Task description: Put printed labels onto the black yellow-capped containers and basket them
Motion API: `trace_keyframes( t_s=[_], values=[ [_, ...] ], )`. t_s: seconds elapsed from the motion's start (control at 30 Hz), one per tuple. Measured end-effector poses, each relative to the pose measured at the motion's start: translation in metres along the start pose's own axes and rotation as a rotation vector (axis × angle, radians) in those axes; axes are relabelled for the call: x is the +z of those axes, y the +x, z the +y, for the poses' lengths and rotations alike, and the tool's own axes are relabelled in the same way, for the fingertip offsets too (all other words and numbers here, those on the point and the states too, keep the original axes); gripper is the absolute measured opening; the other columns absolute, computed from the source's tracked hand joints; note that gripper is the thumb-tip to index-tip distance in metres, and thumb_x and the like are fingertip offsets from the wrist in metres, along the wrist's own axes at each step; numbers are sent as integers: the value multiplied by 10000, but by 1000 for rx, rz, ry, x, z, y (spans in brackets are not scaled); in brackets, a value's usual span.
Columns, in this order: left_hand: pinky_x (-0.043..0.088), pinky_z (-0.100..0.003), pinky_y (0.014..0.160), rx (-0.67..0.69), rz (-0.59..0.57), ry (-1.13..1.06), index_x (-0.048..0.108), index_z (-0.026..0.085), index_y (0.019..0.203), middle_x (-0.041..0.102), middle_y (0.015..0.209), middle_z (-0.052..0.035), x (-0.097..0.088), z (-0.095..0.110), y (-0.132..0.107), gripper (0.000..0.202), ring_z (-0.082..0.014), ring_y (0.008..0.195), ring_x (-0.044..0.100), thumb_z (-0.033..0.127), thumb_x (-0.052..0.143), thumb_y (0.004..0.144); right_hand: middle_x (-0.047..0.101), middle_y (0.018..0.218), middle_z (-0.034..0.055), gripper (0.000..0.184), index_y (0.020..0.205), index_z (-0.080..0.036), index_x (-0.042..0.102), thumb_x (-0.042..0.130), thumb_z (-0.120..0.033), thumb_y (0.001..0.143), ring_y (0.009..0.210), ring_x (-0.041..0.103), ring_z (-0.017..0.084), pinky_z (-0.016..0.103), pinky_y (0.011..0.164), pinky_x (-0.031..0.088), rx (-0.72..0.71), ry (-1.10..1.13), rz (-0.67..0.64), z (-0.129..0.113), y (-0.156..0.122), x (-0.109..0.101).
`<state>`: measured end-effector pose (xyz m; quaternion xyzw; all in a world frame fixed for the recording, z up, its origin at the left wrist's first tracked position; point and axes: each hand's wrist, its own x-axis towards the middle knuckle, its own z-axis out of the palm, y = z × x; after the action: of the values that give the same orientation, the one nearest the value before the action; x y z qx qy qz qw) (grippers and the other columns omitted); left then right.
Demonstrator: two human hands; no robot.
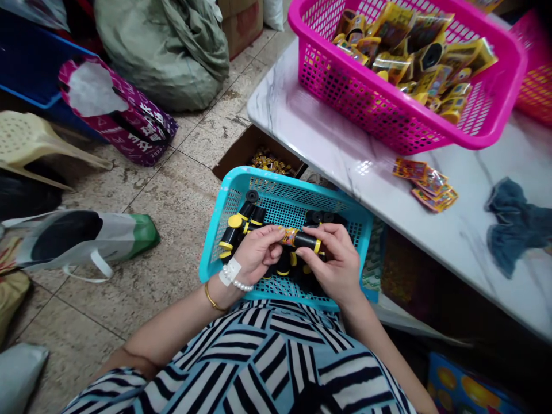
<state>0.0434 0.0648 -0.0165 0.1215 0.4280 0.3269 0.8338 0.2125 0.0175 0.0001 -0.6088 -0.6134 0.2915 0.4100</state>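
Between my two hands is a small black cylinder with a yellow end, lying roughly level. A printed yellow-orange wrapper sits at its left end; whether it goes around the cylinder I cannot tell. My left hand pinches the wrapper between thumb and fingertips. My right hand grips the black cylinder near its yellow end. Both are held over a turquoise basket on my lap. Inside lie several similar black cylinders with yellow caps, partly hidden under my hands.
A marble-patterned table at the right bears a pink basket of yellow-wrapped pieces, loose printed wrappers and blue denim scrunched cloth. A cardboard box of small pieces stands beyond my basket. Bags and a plastic stool are left.
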Motion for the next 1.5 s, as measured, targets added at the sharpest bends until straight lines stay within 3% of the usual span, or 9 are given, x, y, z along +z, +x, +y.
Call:
trace_keyframes(
  t_s=[0.13,0.3,0.43,0.57,0.67,0.87,1.1,1.3,1.5],
  values=[
    [191,-113,342,-15,-13,-36,611,110,803,581,638,36,0,1,1,317,0,401,394,279,850,682,558,1075,65,477,1336,-297,610,621,-180,874,914,605,188,312,677,556,-19,34,-187,-1,3,-8],
    [199,-117,337,-19,-46,-68,629,105,800,594,653,27,-3,2,1,262,2,399,375,249,829,712,548,1019,51,519,1369,-294,585,618,-155,869,688,549,122,272,561,506,-67,-58,-96,-7,3,-8],
    [184,-113,328,-76,-71,-114,644,92,779,624,685,4,-6,3,2,251,5,404,362,224,836,687,544,1020,40,565,1396,-304,556,630,-165,854,605,508,94,266,538,498,-46,-21,-150,-8,1,-11],
    [178,-111,327,-157,-133,-131,648,96,776,627,693,6,-7,1,2,246,11,395,339,226,835,686,532,982,24,533,1363,-300,584,645,-194,844,685,550,113,254,573,512,100,137,-228,-2,4,-18],
    [186,-111,335,-108,-106,-85,651,102,784,618,691,10,-6,-1,1,245,3,410,383,232,838,693,545,970,25,467,1305,-290,630,631,-194,849,711,559,121,245,560,496,93,102,-243,1,6,-18],
    [207,-125,347,-33,-29,21,692,92,826,611,656,-1,-6,-2,-6,308,-23,444,442,316,852,686,573,1033,65,290,1117,-249,697,658,-198,835,871,613,190,296,634,540,-24,-89,-64,3,0,-10],
    [252,-140,383,-14,-41,53,680,103,772,612,671,-11,0,-3,-11,315,-32,470,453,333,867,665,596,1088,75,419,1272,-269,633,665,-211,859,980,617,218,366,795,558,-5,36,-194,5,0,-18],
    [293,-148,416,-8,-82,111,678,108,779,600,666,-2,1,-3,-11,297,-35,483,463,355,831,720,553,1050,53,462,1314,-293,628,655,-216,859,803,614,150,264,589,554,137,236,-242,-1,-1,-20],
    [309,-151,410,-50,-117,101,651,112,764,588,598,10,0,-4,-11,288,-49,470,483,343,821,733,613,781,-6,487,1284,-217,639,690,-342,815,488,548,81,223,442,501,547,716,-310,6,-3,-14]
  ],
)
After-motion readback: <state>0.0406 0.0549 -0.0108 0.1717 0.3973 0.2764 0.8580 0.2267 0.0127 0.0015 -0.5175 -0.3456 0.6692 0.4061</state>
